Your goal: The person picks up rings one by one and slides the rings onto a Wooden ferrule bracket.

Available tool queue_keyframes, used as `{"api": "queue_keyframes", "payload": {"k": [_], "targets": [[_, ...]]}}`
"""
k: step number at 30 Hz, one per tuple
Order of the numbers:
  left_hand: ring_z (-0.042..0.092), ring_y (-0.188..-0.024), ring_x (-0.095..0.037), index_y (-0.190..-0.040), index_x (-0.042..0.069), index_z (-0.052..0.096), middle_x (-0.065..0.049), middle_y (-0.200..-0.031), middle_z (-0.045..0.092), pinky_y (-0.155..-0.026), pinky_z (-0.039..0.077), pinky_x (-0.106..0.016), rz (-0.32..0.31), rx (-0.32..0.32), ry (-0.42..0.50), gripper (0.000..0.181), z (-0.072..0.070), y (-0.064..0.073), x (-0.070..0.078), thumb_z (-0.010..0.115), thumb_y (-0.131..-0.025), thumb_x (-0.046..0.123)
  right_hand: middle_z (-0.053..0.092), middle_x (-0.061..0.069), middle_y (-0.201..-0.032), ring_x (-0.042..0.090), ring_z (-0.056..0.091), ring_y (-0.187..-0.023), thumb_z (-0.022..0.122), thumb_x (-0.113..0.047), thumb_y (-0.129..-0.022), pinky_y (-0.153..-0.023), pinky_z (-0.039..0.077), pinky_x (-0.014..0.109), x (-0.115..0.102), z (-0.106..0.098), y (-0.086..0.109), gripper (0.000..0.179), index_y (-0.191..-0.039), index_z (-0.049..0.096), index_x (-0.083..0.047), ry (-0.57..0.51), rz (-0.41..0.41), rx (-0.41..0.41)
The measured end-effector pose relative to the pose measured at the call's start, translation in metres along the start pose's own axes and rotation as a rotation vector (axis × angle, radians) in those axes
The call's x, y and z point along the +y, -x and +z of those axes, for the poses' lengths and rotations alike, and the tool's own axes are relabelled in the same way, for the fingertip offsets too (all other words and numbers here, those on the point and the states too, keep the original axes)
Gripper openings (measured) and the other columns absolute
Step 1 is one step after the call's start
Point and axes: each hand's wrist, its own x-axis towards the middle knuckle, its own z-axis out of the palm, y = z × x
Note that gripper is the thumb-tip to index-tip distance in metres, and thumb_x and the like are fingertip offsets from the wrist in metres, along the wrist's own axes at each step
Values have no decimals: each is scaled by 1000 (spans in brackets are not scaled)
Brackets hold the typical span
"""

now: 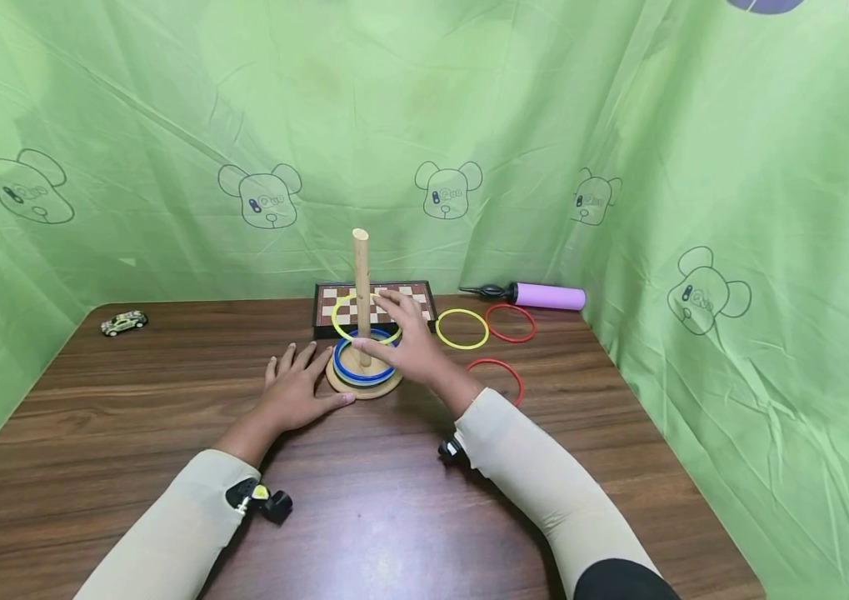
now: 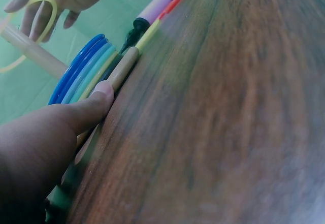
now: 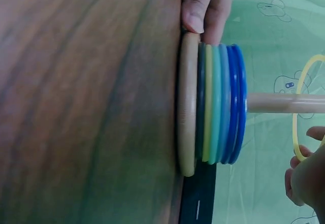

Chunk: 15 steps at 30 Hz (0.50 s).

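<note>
A wooden peg (image 1: 362, 283) stands upright on a round wooden base (image 1: 345, 392). Dark, yellow, turquoise and blue rings (image 3: 223, 104) are stacked low around it. My left hand (image 1: 295, 392) lies spread on the table at the base's left, its thumb (image 2: 101, 94) touching the base's rim. Above the stack, a yellow ring (image 1: 336, 323) encircles the peg, tilted. My right hand (image 1: 417, 342) holds that ring at its right side, thumb in front and fingers behind; part of the ring is hidden by the hand.
Behind the peg lies a checkered game board (image 1: 415, 293). To the right are another yellow ring (image 1: 439, 332), a red ring (image 1: 533, 323) and a nearer red ring (image 1: 520, 385), partly hidden. A purple hand pump (image 1: 550, 297) and toy car (image 1: 124, 322) lie near the back edge, before green curtains (image 1: 364, 125).
</note>
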Motion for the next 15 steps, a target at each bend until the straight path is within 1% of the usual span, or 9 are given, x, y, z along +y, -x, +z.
{"api": "queue_keyframes", "payload": {"k": [7, 15], "targets": [[12, -165, -60, -173, 15, 33, -27, -178, 27, -127, 7, -85, 1, -2, 3, 111, 0, 0, 0, 65, -91, 84, 37, 19, -173, 33, 31, -161, 88, -39, -94, -129, 34, 65, 10, 8, 1, 84, -163, 52, -10, -24, -8, -26], [13, -165, -60, -173, 16, 33, -26, -179, 27, -127, 7, -85, 4, 5, -2, 111, 0, 0, 0, 65, -91, 84, 36, 19, -174, 35, 31, -163, 90, -40, -92, -130, 33, 65, 17, 11, 2, 87, -164, 51, -11, -51, 28, -43]]}}
